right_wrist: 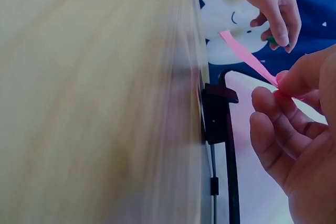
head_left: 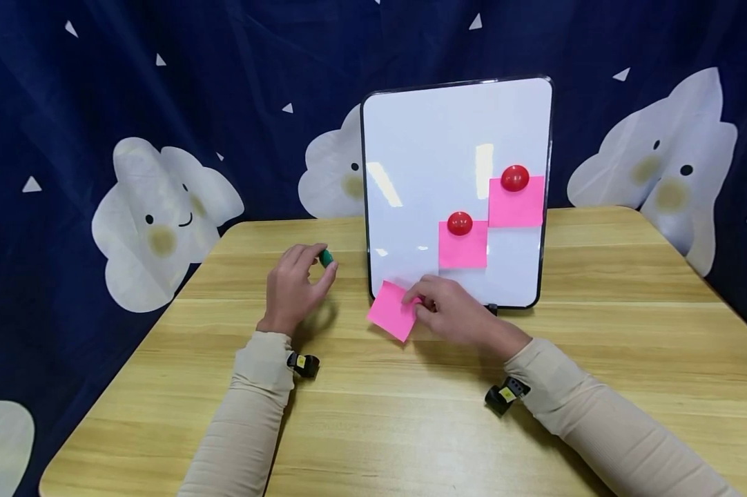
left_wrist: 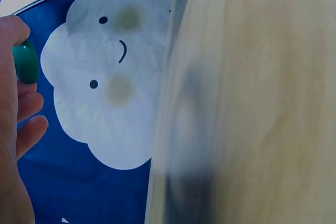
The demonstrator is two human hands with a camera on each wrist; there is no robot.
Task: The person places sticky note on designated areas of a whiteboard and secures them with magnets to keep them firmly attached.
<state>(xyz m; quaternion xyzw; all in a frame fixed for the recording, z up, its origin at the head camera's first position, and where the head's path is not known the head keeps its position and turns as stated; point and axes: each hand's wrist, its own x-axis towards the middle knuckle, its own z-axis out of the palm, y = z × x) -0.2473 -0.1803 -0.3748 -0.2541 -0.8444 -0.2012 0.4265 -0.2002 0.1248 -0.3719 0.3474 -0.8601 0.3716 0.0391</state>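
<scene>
Between thumb and fingertips my left hand [head_left: 295,284] pinches a round green magnet [head_left: 326,258], held left of the whiteboard; the magnet [left_wrist: 26,62] also shows at the left edge of the left wrist view. My right hand [head_left: 451,309] pinches a pink sticky note [head_left: 391,312] by one edge, in front of the board's lower left corner. From the right wrist view the note [right_wrist: 247,57] appears nearly edge-on. On the upright whiteboard [head_left: 426,152], one pink note [head_left: 463,250] is under a red magnet [head_left: 460,223]; higher to the right, another note [head_left: 516,207] is under a second red magnet [head_left: 515,178].
The whiteboard stands toward the back of a wooden table [head_left: 398,421], with a black clip-like foot [right_wrist: 215,114] at its lower edge. Behind hangs a dark blue curtain [head_left: 224,62] with cloud faces. Each wrist wears a small black camera [head_left: 303,364].
</scene>
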